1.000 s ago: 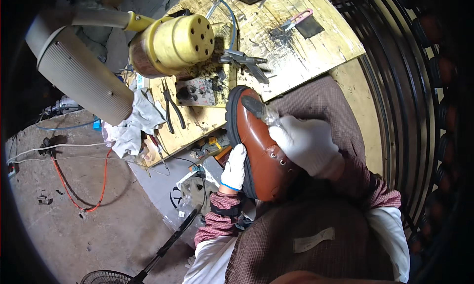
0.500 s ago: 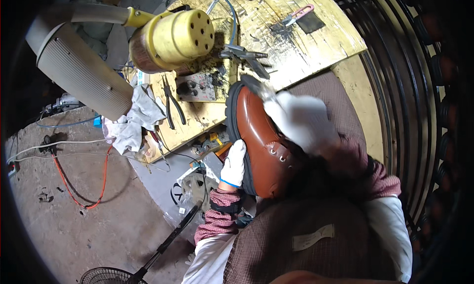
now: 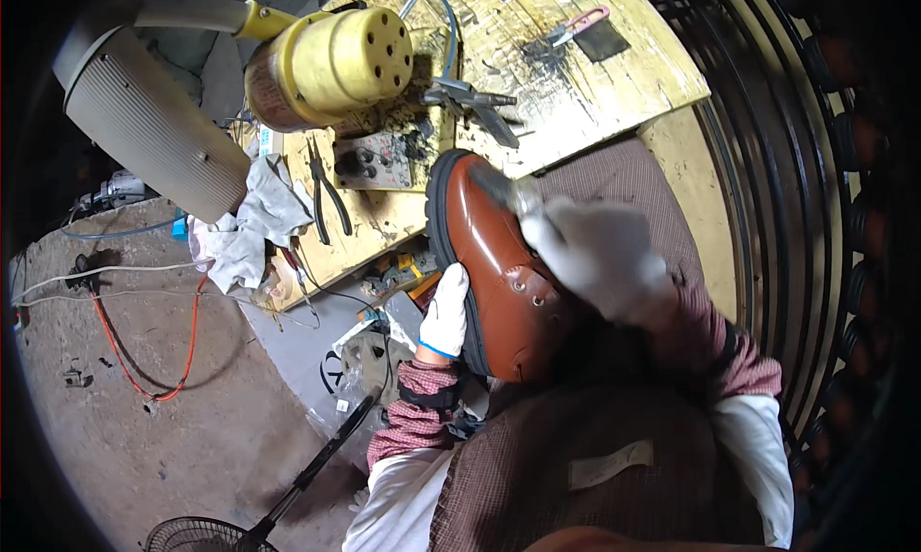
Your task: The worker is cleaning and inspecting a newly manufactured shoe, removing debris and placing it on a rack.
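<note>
A glossy brown leather boot (image 3: 484,250) with a thick black sole (image 3: 443,207) rests over my lap, its toe pointing away from me. My left hand (image 3: 446,312), in a white glove, is closed on the sole's left edge and steadies the boot. In my right hand (image 3: 600,255), gloved too and smeared by motion, is what looks like a brush (image 3: 494,186) with dark bristles. Its tip lies against the boot's upper near the toe. Metal eyelets show on the boot's side, while its shaft is lost in shadow.
Beyond the boot stands a wooden bench (image 3: 614,87) with a yellow heat-blower-like machine (image 3: 336,68), black-handled pliers (image 3: 326,192), pink-handled snips (image 3: 580,24) and a crumpled cloth (image 3: 259,216). Black metal rails (image 3: 758,168) run along the right. A fan (image 3: 206,533) stands at lower left.
The brush has shifted from past the boot's toe edge onto the leather, with my right hand coming slightly nearer. My left hand keeps its hold; the whole view has shifted a little.
</note>
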